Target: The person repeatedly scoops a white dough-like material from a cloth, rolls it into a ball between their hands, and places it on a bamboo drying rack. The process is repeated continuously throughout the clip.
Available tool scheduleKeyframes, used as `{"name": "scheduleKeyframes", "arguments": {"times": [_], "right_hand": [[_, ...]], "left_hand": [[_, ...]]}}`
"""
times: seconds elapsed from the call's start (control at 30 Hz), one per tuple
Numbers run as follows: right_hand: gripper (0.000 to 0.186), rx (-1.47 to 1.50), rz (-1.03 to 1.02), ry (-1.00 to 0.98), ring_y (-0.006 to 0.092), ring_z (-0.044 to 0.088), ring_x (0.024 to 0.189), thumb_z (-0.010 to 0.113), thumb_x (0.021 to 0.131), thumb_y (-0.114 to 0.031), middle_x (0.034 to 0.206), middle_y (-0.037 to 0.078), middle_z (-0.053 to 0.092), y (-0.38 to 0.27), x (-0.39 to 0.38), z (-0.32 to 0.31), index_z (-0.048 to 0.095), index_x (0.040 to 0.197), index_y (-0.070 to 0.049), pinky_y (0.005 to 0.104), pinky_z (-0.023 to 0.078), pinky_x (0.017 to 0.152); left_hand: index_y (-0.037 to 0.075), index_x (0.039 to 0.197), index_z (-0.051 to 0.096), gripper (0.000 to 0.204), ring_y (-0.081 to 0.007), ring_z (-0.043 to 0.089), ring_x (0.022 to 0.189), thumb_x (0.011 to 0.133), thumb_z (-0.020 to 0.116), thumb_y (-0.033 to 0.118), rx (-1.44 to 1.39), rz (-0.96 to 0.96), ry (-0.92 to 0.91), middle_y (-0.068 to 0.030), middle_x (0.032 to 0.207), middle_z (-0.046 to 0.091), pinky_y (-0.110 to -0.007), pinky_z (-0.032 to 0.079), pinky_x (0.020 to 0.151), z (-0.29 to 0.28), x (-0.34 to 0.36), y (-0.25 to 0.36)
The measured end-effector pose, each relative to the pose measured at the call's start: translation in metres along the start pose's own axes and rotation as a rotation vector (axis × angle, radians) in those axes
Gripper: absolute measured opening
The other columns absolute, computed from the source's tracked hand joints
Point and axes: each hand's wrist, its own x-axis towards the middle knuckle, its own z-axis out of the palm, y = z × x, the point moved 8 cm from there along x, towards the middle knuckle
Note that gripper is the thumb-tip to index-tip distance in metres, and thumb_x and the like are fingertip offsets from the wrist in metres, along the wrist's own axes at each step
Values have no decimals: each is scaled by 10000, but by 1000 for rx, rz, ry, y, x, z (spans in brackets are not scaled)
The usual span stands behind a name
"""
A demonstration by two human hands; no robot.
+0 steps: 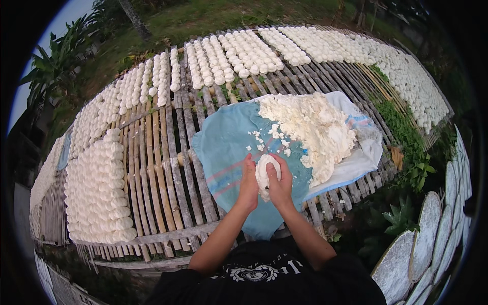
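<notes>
Between my hands is a white oval lump of crumbly dough-like material point(265, 168). My right hand point(281, 180) wraps round its right side with the thumb over its face. My left hand point(249, 180) presses on its left side, fingers along it. Under them lies a teal cloth point(223, 142) with red stripes, over a white sack point(368, 157). A heap of white lumpy material point(320, 127) covers the right part of the cloth and sack, with loose crumbs near my fingertips.
A slatted bamboo rack point(157, 178) holds many rows of white rounded pieces point(96, 198) along its back, left and right. Green plants point(406, 168) grow at the right. Pale oval boards point(427, 244) stand at the lower right. Grass and trees lie beyond.
</notes>
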Motion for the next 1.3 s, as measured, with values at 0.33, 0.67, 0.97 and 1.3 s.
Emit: {"name": "scheduleKeyframes", "arguments": {"times": [0.33, 0.67, 0.97, 1.3], "right_hand": [[474, -32, -50, -45, 218, 645, 1185, 641, 1074, -267, 1279, 136, 682, -24, -3, 10, 563, 1446, 17, 350, 505, 1050], [616, 149, -219, -128, 227, 692, 1124, 821, 941, -260, 1248, 165, 708, -44, -27, 43, 576, 1431, 20, 373, 556, 983], [582, 28, -192, -114, 219, 669, 1128, 877, 866, -234, 1312, 163, 678, -25, -51, 93, 617, 1335, -7, 374, 547, 978], [494, -437, -566, -520, 335, 737, 1024, 853, 778, -189, 1114, 191, 731, -83, -61, 225, 710, 1201, 23, 397, 592, 875]], "left_hand": [[173, 1697, 234, 766, -267, 433, 1489, 1114, 184, 667, -141, 25, -110, -97, 1663, 390, -409, 371, 1229, 8, -21, 8], [251, 1692, 252, 810, -278, 492, 1457, 1067, 191, 762, -490, -47, -232, -86, 1625, 448, -465, 435, 1182, -18, -57, 24], [135, 1610, 407, 727, -303, 568, 1382, 1093, 362, 643, -801, -208, -148, -131, 1535, 553, -465, 466, 1156, -70, -59, -10], [88, 1387, 594, 620, -285, 681, 1219, 1105, 398, 604, -810, -129, -210, -122, 1345, 674, -450, 568, 1040, -175, -83, 21]]}}
